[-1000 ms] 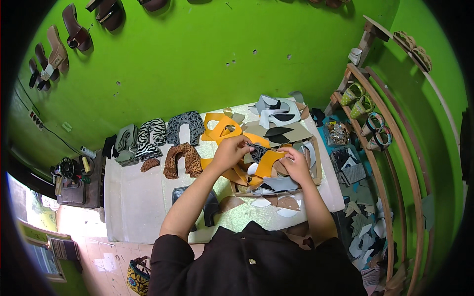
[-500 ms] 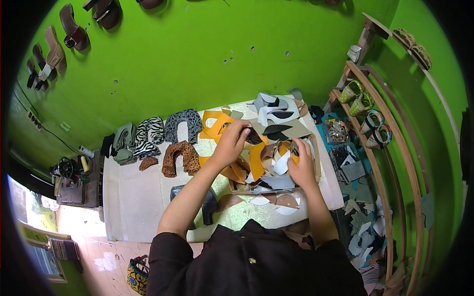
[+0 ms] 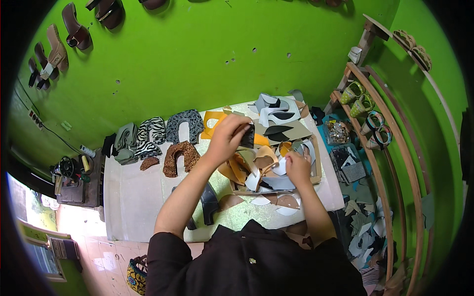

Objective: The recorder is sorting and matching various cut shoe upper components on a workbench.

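No legible text, labels or numerals appear; a small dark mark [image 3: 120, 256] on the floor tiles [image 3: 91, 249] is unreadable.

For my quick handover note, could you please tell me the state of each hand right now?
Left hand: closed on a dark, thin sheet piece.
Right hand: curled at a pile of white, tan and orange sheet scraps; grip cannot be told.

The left hand [image 3: 229, 137] has moved farther forward with the dark piece [image 3: 248, 137]. The right hand [image 3: 298, 166], its fingers spread half a second ago, is now curled over the box [image 3: 317, 166]. An orange strip gave way to a tan piece [image 3: 265, 161].
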{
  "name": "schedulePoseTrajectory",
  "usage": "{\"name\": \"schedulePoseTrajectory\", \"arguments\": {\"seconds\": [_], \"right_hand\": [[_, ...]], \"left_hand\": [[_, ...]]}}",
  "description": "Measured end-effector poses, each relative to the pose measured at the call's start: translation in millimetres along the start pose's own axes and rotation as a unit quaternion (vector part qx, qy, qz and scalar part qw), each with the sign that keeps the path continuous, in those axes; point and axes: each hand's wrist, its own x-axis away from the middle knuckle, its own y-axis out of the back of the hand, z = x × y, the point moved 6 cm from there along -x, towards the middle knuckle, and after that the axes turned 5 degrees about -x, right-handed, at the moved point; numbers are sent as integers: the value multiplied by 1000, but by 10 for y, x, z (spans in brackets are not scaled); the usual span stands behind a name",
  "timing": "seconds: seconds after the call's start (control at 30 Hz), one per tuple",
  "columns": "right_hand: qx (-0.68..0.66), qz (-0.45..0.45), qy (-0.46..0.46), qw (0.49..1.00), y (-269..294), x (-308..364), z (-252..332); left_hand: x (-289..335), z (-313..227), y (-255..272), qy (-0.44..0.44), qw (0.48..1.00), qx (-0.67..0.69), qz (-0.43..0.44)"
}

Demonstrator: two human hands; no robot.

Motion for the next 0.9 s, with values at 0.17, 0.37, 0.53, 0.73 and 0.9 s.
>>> {"name": "schedulePoseTrajectory", "arguments": {"seconds": [0.17, 0.37, 0.53, 0.73, 0.9], "right_hand": [[-178, 18, -45, 983, 300, -190, 305], [-368, 195, 23, 909, 133, 34, 1131], [-168, 18, 83, 982, 66, 471, 1275], [27, 56, 42, 997, -405, 1152, 759], [134, 49, 88, 986, -672, 1222, 276]], "left_hand": [[35, -148, 12, 10, 997, -8, 73], [404, -322, -170, 76, 978, 66, 181], [796, -139, 145, 105, 987, 6, 120], [1599, 173, 260, 288, 956, 38, 36], [1832, 203, 156, 325, 944, 47, 37]]}}
